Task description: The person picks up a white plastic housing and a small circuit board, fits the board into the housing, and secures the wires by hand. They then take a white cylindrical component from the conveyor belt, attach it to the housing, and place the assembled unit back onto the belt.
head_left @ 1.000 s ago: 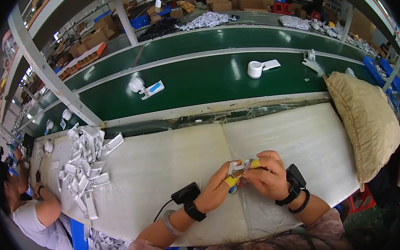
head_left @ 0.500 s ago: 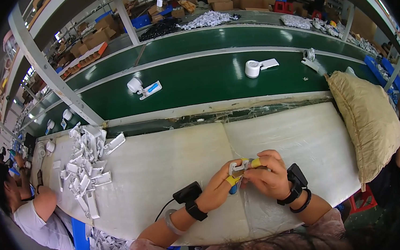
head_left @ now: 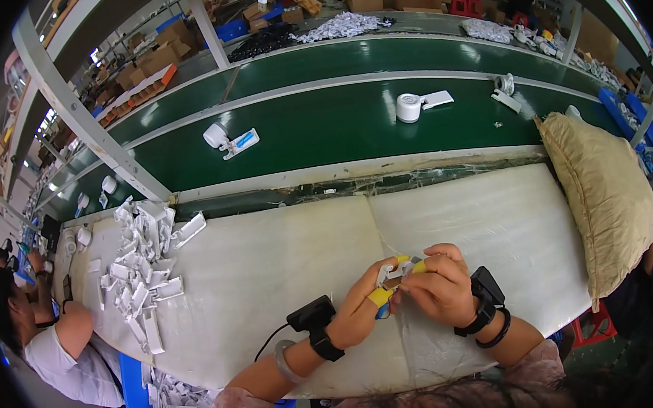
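Note:
My left hand (head_left: 358,308) is closed round a small white plastic part (head_left: 386,275), with a bit of blue showing below it by the thumb. Yellow wraps cover fingertips on both hands. From the other side, my right hand (head_left: 441,288) pinches at the same part, its fingers bent and pressed close together. Whatever is between the right fingertips is too small to make out. Both hands are just above the pale, plastic-covered tabletop (head_left: 291,245).
A heap of white plastic parts (head_left: 142,249) lies at left, above a blue bin (head_left: 137,407) of similar pieces. A tan sack (head_left: 598,198) stands at right. Beyond the table, a green conveyor belt (head_left: 313,128) carries white round pieces (head_left: 409,108). Another person (head_left: 70,354) sits at left.
The white pieces on the belt have shifted slightly left. My hands stay together around the white plastic part, with only small finger movements.

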Motion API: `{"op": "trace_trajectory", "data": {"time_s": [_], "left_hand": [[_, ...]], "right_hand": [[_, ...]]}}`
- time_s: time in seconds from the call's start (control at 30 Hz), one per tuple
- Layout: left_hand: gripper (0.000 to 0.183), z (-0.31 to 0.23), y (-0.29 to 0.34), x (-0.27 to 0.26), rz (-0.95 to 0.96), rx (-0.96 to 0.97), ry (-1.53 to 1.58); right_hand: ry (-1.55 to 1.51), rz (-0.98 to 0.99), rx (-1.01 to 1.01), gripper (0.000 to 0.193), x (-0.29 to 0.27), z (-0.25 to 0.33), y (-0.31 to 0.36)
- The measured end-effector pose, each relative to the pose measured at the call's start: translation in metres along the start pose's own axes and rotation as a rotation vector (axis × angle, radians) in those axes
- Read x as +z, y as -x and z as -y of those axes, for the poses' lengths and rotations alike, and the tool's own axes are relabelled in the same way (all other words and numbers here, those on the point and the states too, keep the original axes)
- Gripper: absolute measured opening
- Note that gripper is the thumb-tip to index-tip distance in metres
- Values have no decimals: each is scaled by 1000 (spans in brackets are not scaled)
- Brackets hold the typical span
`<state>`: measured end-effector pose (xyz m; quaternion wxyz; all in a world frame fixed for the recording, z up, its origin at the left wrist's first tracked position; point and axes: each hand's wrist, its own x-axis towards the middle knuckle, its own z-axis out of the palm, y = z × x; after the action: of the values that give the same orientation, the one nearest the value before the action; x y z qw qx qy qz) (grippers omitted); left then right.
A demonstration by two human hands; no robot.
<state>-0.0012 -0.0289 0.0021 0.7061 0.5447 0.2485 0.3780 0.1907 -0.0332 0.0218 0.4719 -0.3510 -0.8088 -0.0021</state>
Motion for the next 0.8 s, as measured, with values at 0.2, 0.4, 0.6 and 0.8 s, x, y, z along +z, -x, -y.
{"op": "trace_trajectory", "data": {"time_s": [0.2, 0.4, 0.6, 0.8], "left_hand": [[46, 4, 2, -2, -10, 30, 11], [48, 3, 3, -3, 9, 86, -60], [49, 3, 2, -4, 10, 137, -187], [45, 5, -3, -4, -11, 167, -253]], "right_hand": [[-28, 17, 18, 27, 2, 1, 2], [-38, 1, 9, 23, 3, 3, 2], [-49, 3, 18, 23, 4, 2, 3], [-63, 0, 18, 22, 3, -1, 1]]}}
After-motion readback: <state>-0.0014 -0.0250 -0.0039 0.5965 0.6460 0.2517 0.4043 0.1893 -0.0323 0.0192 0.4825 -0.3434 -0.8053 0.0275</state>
